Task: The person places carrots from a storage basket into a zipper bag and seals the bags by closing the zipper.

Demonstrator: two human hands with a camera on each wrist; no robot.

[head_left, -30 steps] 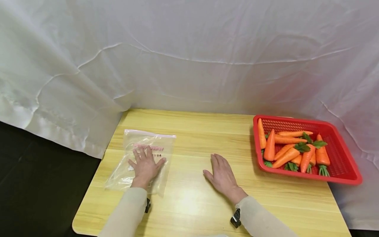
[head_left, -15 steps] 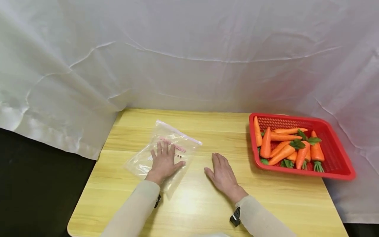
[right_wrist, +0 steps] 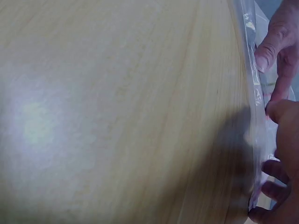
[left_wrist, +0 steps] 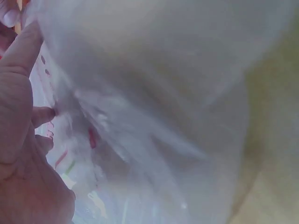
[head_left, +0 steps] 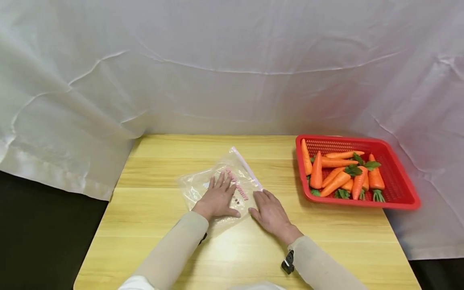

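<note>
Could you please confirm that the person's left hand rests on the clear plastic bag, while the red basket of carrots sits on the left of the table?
Not quite: the red basket of carrots sits on the right of the table, as the head view shows. The left hand is on the clear plastic bag.

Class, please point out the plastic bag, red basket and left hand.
Plastic bag [head_left: 239, 189]: head view, on the pink lettering.
Red basket [head_left: 396, 178]: head view, on its right wall.
Left hand [head_left: 216, 201]: head view, on the back.

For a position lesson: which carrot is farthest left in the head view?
The carrot along the left wall of the basket; the others lie further right.
</note>
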